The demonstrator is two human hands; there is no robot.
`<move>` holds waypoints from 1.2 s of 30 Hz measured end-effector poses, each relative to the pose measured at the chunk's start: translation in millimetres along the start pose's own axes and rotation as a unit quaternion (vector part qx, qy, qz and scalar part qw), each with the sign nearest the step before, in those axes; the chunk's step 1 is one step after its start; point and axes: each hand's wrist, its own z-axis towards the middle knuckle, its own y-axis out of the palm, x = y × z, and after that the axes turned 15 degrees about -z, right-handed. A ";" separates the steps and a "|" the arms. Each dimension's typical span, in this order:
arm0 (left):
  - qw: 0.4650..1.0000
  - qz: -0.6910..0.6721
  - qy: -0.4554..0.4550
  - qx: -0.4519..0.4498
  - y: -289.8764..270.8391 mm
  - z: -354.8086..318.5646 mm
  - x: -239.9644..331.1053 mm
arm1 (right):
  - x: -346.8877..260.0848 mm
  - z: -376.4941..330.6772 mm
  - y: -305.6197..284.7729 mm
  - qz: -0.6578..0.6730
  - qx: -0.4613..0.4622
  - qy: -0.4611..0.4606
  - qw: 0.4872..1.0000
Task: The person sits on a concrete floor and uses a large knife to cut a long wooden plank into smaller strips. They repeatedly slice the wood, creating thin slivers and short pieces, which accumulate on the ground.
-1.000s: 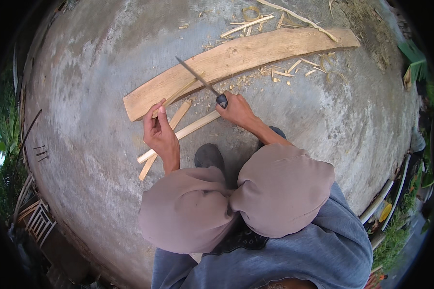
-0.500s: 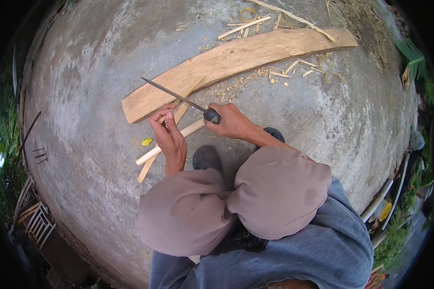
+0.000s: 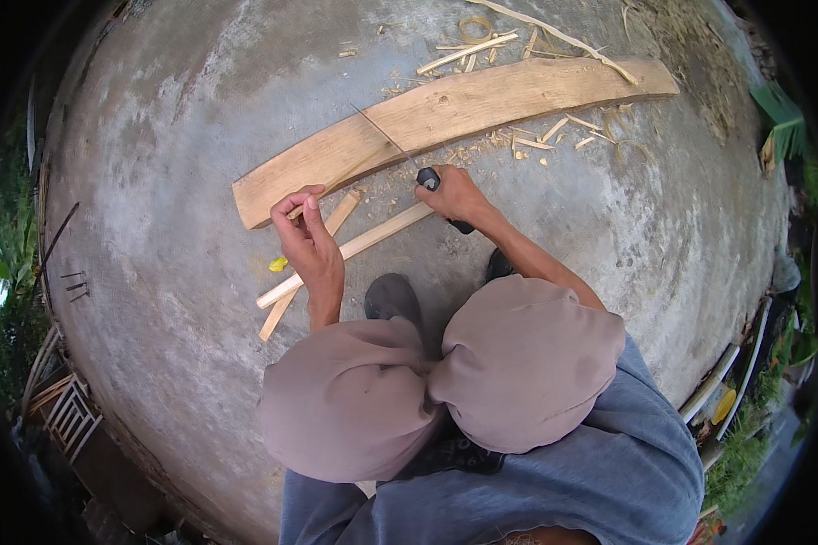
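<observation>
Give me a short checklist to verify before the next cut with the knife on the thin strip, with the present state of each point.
1. Right hand closed firmly on the knife handle: ok.
2. Left hand grips the thin strip: ok.
3. Strip rests on the long plank for support: cannot tell, contact unclear.
4. Blade points away from the body: ok.
5. Left fingers away from the blade edge: ok, blade is beyond them.
6. Foot away from the blade: ok.
</observation>
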 end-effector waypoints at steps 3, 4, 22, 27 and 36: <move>1.000 -0.025 0.000 0.016 -5.1 34.1 5.0 | -8.0 -6.1 -1.8 0.001 0.129 -0.110 0.986; 1.000 -0.010 -0.013 0.014 -4.2 45.7 14.6 | -9.1 -8.7 -1.4 -0.004 0.197 -0.160 0.967; 0.926 -0.095 -0.331 -0.155 10.1 -25.3 -30.3 | -47.9 -48.9 32.5 0.608 -0.084 0.134 0.778; 0.908 -0.099 -0.374 -0.160 0.6 -33.2 -22.3 | -46.0 -53.9 38.2 0.588 -0.132 0.133 0.787; 0.902 -0.094 -0.404 -0.121 -19.8 -19.4 -7.6 | -54.8 -62.0 31.6 0.540 -0.147 0.057 0.827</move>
